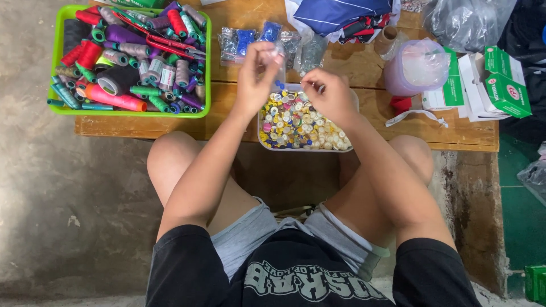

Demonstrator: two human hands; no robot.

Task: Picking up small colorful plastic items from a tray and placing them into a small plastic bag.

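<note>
Left hand (257, 74) is raised over the far edge of the tray of buttons (267, 145), fingers pinched on what looks like a small clear bag, though it is too blurred to be sure. Right hand (330, 96) hovers just above the heaped buttons (298, 122), thumb and forefinger pressed together on something tiny, probably one button. Both sit mid-counter (364, 68); a green basket of thread spools (60, 62) stands well to the left, a lilac tub (415, 68) to the right. Judging by this, keeping the bag mouth open and close above the tray would catch any button that slips.
</note>
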